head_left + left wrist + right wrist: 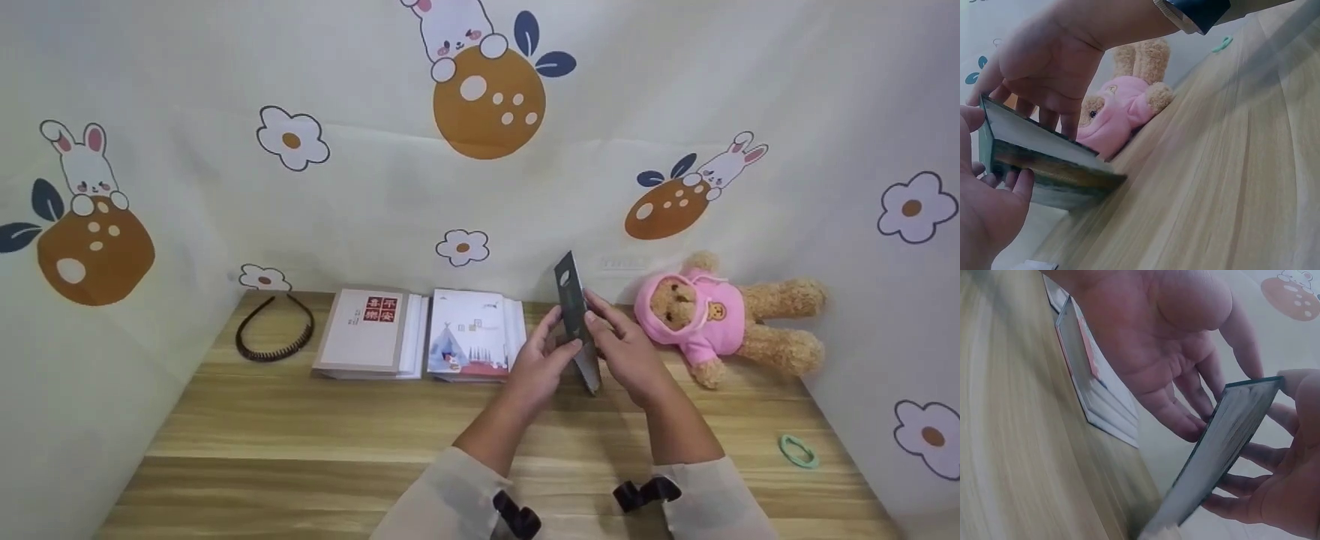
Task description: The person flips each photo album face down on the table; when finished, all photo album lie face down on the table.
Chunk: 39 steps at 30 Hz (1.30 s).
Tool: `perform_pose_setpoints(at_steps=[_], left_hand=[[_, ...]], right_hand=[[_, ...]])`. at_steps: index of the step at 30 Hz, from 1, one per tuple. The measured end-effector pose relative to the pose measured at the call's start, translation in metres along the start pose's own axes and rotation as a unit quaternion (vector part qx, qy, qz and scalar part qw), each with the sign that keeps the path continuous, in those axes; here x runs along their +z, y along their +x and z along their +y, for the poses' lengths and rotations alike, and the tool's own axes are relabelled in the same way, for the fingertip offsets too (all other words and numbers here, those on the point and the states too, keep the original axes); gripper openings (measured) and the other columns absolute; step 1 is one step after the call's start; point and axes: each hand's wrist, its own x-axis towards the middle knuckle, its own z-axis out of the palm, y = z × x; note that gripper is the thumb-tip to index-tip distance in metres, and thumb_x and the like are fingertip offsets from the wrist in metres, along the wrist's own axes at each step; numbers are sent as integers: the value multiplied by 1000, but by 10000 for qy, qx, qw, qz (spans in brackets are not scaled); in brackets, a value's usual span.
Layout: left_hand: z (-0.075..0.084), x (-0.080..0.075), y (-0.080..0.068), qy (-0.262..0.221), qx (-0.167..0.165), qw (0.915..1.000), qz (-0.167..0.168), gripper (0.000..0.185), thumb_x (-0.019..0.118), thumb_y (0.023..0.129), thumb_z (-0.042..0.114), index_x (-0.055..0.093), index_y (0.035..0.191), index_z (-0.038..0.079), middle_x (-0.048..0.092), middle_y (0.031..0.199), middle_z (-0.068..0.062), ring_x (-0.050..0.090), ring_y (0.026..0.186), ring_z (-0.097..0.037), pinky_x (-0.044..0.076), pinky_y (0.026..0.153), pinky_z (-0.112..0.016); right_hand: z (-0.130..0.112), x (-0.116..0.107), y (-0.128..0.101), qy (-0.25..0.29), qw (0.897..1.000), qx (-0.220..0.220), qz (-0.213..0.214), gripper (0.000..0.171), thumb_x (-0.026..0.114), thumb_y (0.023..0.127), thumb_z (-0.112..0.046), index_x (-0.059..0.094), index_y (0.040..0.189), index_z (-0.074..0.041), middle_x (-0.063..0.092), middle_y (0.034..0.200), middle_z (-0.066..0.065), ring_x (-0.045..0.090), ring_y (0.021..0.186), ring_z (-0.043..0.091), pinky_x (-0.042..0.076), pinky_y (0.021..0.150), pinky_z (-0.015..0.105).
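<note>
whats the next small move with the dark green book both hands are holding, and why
Probably lower the dark green book flat onto the wooden table, just right of the white illustrated book. The left hand and right hand hold it tilted on its bottom edge, and that spot before the pink-hooded teddy bear looks bare, continuing the row.

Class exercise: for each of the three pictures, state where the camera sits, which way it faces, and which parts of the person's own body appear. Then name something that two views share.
Head: worn high, facing forward and down at the table; shows both forearms, left hand and right hand holding a dark book.
Left wrist: low, facing along the table toward the teddy bear; both hands show.
Right wrist: low, facing the left palm and the book's edge.
Shared: book in all; bear in head and left wrist.
</note>
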Motion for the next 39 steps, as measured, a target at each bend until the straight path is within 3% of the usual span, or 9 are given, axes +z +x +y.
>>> perform_pose_setpoints(at_steps=[5,11,18,25,34,39], left_hand=[[3,-1,-2,-25,-62,10000,-13,66,69,103,32,43,163,37,35,176,5,42,159,-30,39,130,-50],[1,-2,-2,2,104,9999,-34,65,67,104,28,42,165,34,30,177,4,35,163,-35,41,128,-49],[-1,-3,-2,193,38,9998,37,64,66,105,29,42,163,40,30,177,10,34,163,-35,41,129,-49],[-1,-5,0,343,80,9992,187,65,65,105,27,40,164,39,28,178,10,33,164,-34,37,131,-49],[-2,-1,-3,920,317,9952,81,67,64,106,35,35,166,40,27,179,10,39,161,-29,39,129,-48],[-3,0,-3,1375,529,9890,-117,64,59,109,40,34,168,36,25,180,7,38,161,-30,37,131,-48]], right_hand=[[1,-1,1,339,9993,130,-37,57,49,112,-49,37,167,-39,24,180,4,30,164,39,35,125,72],[2,-1,1,389,9989,243,-72,55,45,114,-45,34,168,-39,23,180,7,30,163,42,33,123,76],[3,0,0,140,9995,216,-193,55,38,117,-40,26,170,-41,15,182,7,26,165,42,34,124,73],[9,2,2,18,9990,282,-332,56,36,117,-41,21,171,-43,14,182,10,31,161,45,35,123,73],[6,0,-1,-258,9992,291,-109,56,33,118,-33,21,173,-32,19,179,19,42,153,44,48,118,65],[0,-5,2,-878,9950,-182,452,56,46,114,-19,35,169,-19,30,177,15,35,162,38,39,128,58]])
